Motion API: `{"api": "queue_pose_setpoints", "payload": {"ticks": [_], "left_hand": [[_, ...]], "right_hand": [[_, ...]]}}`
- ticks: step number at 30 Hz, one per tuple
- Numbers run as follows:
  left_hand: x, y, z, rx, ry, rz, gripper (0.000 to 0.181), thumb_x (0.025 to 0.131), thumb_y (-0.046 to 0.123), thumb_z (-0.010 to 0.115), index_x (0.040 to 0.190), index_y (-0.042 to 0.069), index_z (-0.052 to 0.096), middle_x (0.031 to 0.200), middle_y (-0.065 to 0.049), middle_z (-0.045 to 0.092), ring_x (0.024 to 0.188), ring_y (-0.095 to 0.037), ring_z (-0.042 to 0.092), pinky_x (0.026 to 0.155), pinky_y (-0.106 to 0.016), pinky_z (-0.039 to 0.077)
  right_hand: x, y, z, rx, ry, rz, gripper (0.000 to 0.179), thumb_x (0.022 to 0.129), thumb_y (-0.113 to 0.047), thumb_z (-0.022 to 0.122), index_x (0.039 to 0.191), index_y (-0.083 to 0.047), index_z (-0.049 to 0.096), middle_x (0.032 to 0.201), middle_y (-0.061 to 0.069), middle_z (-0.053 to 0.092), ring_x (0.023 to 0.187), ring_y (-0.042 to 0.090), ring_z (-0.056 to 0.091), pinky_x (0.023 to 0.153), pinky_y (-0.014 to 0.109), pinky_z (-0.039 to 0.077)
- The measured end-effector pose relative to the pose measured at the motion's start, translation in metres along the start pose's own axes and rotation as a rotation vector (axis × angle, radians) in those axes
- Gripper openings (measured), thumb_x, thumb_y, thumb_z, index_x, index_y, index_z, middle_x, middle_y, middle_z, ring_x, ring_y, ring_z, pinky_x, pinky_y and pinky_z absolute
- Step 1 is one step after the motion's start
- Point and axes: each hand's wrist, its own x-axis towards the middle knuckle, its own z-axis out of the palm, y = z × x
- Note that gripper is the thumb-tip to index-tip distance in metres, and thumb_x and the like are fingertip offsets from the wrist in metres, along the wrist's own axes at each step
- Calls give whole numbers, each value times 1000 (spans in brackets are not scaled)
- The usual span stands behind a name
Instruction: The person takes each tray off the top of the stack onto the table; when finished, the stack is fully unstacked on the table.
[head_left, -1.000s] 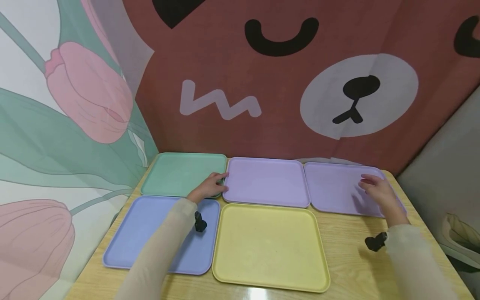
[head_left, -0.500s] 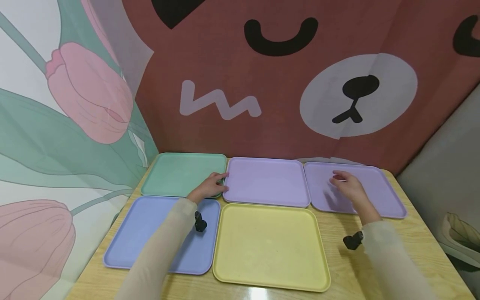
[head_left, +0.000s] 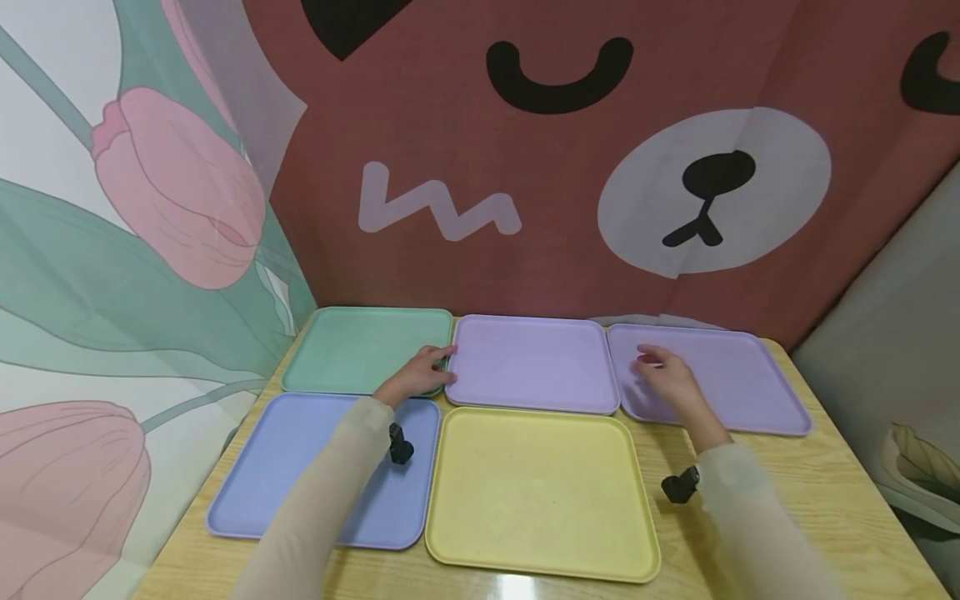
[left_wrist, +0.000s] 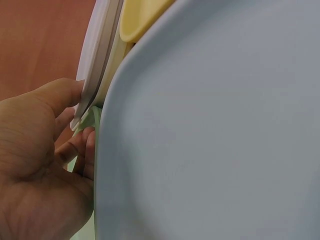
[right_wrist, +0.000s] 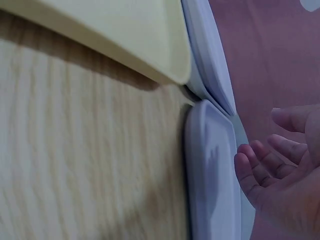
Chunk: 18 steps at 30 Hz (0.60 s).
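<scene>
My left hand (head_left: 420, 371) touches the left edge of the middle lilac tray (head_left: 532, 363), its thumb and a finger spread along the rim. In the left wrist view, the thumb of that hand (left_wrist: 40, 150) lies against the lilac rim (left_wrist: 92, 55), while other fingers reach down by the green tray's edge (left_wrist: 97, 115). Over the left part of the right-hand lilac tray (head_left: 738, 379), my right hand (head_left: 669, 382) hovers with loosely bent fingers and nothing in them. The right wrist view shows this hand (right_wrist: 285, 172) apart from the tray, whose surface (right_wrist: 212, 180) carries its shadow.
A green tray (head_left: 360, 346) lies at the back left, with a blue tray (head_left: 292, 458) before it. The yellow tray (head_left: 540, 492) sits front centre on the wooden table (head_left: 675, 533). A printed bear cloth (head_left: 555, 267) hangs directly behind the back row.
My right hand has moved left across the right-hand lilac tray, from its right side to near its left edge. The left hand and all the trays have stayed put.
</scene>
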Motion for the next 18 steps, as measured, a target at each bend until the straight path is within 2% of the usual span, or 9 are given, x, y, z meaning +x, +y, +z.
{"api": "queue_pose_setpoints", "payload": {"ticks": [10,18], "left_hand": [[0,0,1,-9,2,-1,67,96,26,68,157,16,41,150,-20,39,117,-30,54,105,-47,44],[1,-1,0,6,4,2,67,97,27,67,157,16,41,150,-20,38,119,-31,52,105,-48,44]], "right_hand": [[3,-1,21,15,-14,12,48,102,-15,57,142,10,48,127,32,60,104,38,65,80,27,52],[5,-1,29,-21,-23,10,48,100,-15,58,140,11,50,122,31,62,107,40,63,84,31,50]]}}
